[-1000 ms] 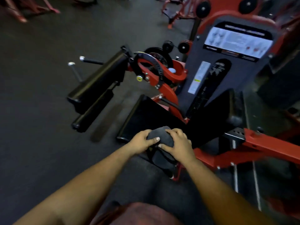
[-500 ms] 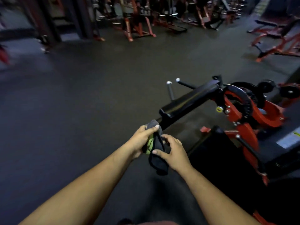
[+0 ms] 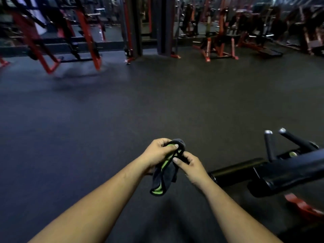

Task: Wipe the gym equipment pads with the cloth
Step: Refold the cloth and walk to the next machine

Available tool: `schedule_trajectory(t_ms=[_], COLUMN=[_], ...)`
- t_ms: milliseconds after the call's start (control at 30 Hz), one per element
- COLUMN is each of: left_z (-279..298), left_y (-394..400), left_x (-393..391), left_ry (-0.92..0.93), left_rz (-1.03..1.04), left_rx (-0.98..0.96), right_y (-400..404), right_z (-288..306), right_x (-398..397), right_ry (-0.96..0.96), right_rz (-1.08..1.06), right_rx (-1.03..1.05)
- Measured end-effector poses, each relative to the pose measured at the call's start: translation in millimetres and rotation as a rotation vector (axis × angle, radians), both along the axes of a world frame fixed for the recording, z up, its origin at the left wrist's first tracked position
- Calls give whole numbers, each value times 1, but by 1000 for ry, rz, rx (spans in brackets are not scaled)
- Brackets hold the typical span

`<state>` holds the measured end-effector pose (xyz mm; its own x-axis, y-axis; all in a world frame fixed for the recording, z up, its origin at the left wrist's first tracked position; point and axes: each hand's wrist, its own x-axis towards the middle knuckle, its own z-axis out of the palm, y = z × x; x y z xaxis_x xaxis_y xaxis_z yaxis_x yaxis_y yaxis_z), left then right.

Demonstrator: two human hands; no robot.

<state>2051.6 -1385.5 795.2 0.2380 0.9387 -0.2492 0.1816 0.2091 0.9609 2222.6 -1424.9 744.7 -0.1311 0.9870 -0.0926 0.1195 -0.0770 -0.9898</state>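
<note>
- Head view, centre of the frame: one dark cloth (image 3: 164,174) with green trim hangs bunched between both hands, above the dark floor (image 3: 105,128).
- Left hand (image 3: 158,155) pinches its top edge; right hand (image 3: 190,168) grips it just beside.
- Lower right: two black roller pads (image 3: 235,172), clear of the cloth, with two steel-tipped pegs (image 3: 268,146) rising behind.

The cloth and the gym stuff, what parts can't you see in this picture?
- Cloth: bunched; left hand and right hand cover its top in the head view.
- Black pad: cut off by the right edge.
- Far machines: blurred and dark, so details are lost.
</note>
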Motion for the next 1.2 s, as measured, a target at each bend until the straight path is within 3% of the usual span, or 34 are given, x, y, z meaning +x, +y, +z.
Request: schedule_trajectory(t_ms=[67,167,233,300,500,600,700,800,933,1100,1200], left_z=[2,5,12,19,24,28,31,29,14,-13,-20], left_y=[25,74,97,120,179,210,247,292,348,408,448], left_x=[-18,-48,-63,-72,-85,-111,-142,-182,-259,-342,-374], left_ry=[167,584,828,955,872,921,1059,1148,1252,1057,874], left_rz=[61,125,149,165,395,516,489,448,383,425,515], left_rx=[122,304,382,436,417,376,393,363,286,207,144], right_y=[31,87,122,162,270,321,371,421,489,570,618], right_z=[-1,-6,-7,-2,23,28,32,34,33,39,41], right_x=[-6,-5,1,4,-12,-21,-45,-85,-132,-178,-201], right_ry=[1,-29,-130,-251,-574,-676,-746,-681,-766,-856,-755], right_rz=[32,81,97,183,460,503,391,176,49,7,-16], right_rx=[-6,-18,36,108,246,337,462,442,537,455,321])
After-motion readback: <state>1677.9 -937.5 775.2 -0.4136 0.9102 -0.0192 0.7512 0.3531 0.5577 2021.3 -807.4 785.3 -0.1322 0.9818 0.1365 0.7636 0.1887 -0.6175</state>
